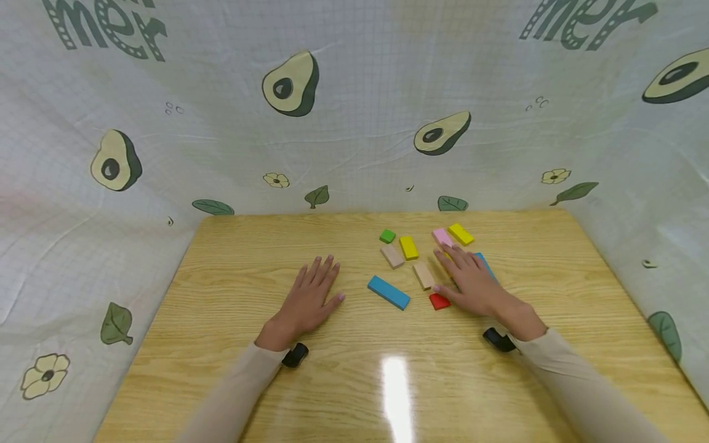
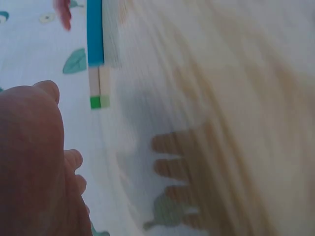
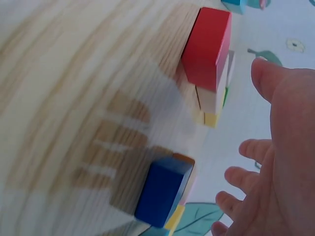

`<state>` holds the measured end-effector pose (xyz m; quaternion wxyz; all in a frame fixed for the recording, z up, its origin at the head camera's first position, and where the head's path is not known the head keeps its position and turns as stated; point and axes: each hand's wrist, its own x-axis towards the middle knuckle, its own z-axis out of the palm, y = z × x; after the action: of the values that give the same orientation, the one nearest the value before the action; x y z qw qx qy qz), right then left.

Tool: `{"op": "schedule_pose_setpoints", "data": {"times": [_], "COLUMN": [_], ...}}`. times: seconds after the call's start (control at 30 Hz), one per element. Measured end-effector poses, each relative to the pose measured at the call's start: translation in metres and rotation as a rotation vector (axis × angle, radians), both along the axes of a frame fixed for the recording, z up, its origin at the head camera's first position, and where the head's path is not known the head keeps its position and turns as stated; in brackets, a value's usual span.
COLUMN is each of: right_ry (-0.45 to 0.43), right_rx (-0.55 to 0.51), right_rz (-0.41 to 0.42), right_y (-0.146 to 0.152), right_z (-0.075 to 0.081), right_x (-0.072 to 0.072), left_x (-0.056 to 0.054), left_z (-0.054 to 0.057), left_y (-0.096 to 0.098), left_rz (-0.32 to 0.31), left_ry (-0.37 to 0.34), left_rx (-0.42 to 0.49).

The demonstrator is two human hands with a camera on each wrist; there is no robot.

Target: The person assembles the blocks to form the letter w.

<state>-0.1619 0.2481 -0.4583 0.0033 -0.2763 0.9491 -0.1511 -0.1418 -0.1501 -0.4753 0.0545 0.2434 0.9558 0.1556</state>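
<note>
My left hand [image 1: 308,301] is held palm down on the left side of the wooden table, fingers straight, holding nothing. My right hand [image 1: 471,280], its fingers extended and spread, hovers over the right part of a group of coloured wooden blocks. Close to its thumb is a red block [image 1: 440,301]; a dark blue block [image 3: 162,191] shows below the hand in the right wrist view. Another blue block [image 1: 486,267] is partly covered by this hand. Between the hands lie a long blue block [image 1: 389,292] and a beige block [image 1: 424,275].
Farther back lie another beige block [image 1: 392,256], a yellow block [image 1: 408,248], a green block [image 1: 388,235], a pink block [image 1: 441,237] and a second yellow block [image 1: 461,234]. An avocado-printed cloth [image 1: 360,160] hangs behind and beside the table [image 1: 332,394].
</note>
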Motion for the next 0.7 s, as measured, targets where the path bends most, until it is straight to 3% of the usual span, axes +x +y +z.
{"op": "schedule_pose_setpoints", "data": {"times": [0.27, 0.57, 0.7], "right_ry": [-0.023, -0.007, -0.008], "right_rx": [0.004, 0.013, 0.018], "right_rz": [0.018, 0.032, 0.032], "right_y": [-0.012, -0.020, -0.022], "right_z": [-0.003, -0.006, -0.008], "right_x": [0.000, 0.001, 0.001], "left_x": [0.006, 0.012, 0.015], "left_z": [0.002, -0.007, -0.006], "left_y": [0.023, 0.040, 0.048], "left_rz": [-0.042, -0.104, -0.113], "left_ry": [-0.035, -0.013, -0.030], "left_rx": [-0.003, -0.005, -0.002]}}
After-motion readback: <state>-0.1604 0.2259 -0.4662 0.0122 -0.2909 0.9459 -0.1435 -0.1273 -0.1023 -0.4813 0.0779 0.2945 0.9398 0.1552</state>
